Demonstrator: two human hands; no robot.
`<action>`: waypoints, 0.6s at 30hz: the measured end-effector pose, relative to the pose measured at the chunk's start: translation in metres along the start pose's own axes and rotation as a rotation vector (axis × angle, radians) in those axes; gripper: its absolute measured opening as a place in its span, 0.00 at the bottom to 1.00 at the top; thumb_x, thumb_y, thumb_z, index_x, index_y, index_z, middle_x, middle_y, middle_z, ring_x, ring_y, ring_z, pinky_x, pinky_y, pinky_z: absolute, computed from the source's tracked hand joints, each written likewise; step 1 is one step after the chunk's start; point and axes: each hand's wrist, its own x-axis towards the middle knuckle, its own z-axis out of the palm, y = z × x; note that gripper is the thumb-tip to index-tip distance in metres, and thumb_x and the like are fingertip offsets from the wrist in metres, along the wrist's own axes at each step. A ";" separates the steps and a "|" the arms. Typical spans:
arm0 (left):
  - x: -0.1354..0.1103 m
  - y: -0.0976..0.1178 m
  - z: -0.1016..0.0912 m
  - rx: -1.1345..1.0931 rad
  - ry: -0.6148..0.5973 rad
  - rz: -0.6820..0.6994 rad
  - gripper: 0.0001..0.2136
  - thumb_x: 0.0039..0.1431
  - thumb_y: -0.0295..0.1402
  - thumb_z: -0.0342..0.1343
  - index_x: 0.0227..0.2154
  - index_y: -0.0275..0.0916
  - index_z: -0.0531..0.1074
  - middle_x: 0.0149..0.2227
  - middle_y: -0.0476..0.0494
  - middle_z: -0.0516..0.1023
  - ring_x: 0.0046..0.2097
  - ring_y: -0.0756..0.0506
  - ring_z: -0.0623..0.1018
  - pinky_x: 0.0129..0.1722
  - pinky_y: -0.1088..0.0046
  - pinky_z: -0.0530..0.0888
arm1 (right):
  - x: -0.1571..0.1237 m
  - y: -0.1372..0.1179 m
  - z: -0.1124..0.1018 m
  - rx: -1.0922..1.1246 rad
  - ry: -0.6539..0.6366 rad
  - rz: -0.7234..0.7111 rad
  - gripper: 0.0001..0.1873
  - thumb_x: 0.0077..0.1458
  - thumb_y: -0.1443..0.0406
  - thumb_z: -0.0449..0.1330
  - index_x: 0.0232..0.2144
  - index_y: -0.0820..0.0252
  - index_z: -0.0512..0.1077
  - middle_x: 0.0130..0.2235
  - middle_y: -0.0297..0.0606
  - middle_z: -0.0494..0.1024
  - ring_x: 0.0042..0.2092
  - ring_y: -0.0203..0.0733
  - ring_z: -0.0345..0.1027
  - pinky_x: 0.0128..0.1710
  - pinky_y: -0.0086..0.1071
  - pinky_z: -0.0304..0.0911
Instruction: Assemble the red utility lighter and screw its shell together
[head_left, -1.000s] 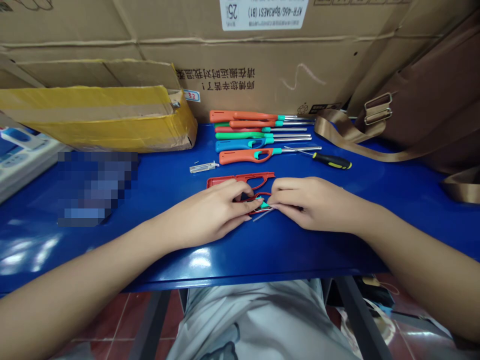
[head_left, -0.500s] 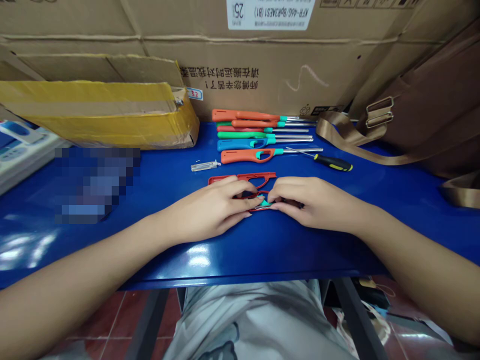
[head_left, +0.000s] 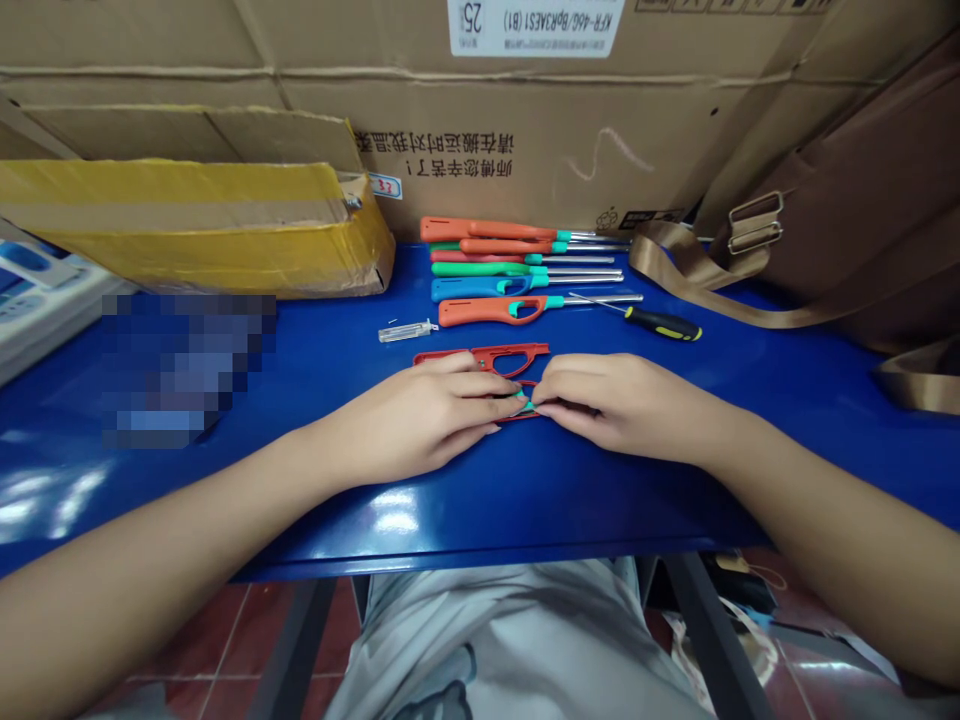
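Observation:
My left hand and my right hand meet fingertip to fingertip on the blue table. Both are closed on a red plastic lighter shell half with a small teal trigger piece between the fingertips. Most of that shell is hidden under my fingers. A second red shell half lies flat just beyond my hands, partly covered by my left fingers.
Behind lie several finished stick lighters in orange, green and blue, a yellow-black screwdriver and a small clear part. A yellow-taped carton is back left, a big cardboard box behind, a brown bag with straps right.
My fingertips have closed tighter together over the red shell. The thin metal rod seen under the right fingers a second ago is out of sight, and less of the teal piece shows.

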 end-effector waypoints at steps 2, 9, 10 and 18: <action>0.000 0.000 -0.001 0.016 -0.002 0.010 0.16 0.72 0.29 0.50 0.58 0.42 0.75 0.58 0.42 0.79 0.56 0.42 0.76 0.58 0.63 0.73 | 0.001 0.000 0.000 0.037 -0.003 0.017 0.08 0.69 0.67 0.54 0.41 0.60 0.74 0.41 0.40 0.78 0.41 0.40 0.73 0.41 0.31 0.66; -0.002 -0.003 0.001 0.066 0.044 0.068 0.15 0.73 0.30 0.50 0.57 0.40 0.75 0.56 0.43 0.81 0.56 0.42 0.78 0.59 0.62 0.74 | 0.002 0.000 0.000 0.057 -0.030 0.031 0.09 0.69 0.67 0.53 0.43 0.61 0.74 0.42 0.41 0.77 0.43 0.42 0.73 0.42 0.33 0.66; -0.002 -0.003 0.001 0.063 0.058 0.072 0.15 0.73 0.30 0.51 0.57 0.40 0.75 0.56 0.43 0.81 0.56 0.42 0.78 0.59 0.62 0.74 | 0.002 0.000 0.000 0.059 -0.029 0.030 0.10 0.70 0.67 0.53 0.43 0.62 0.74 0.42 0.41 0.77 0.43 0.42 0.73 0.43 0.34 0.66; -0.003 -0.003 0.000 0.030 0.045 0.027 0.13 0.72 0.32 0.52 0.55 0.39 0.74 0.55 0.44 0.81 0.52 0.44 0.78 0.55 0.65 0.75 | 0.001 -0.003 -0.004 0.105 -0.042 0.056 0.08 0.69 0.67 0.53 0.42 0.60 0.73 0.42 0.40 0.77 0.43 0.41 0.72 0.43 0.33 0.65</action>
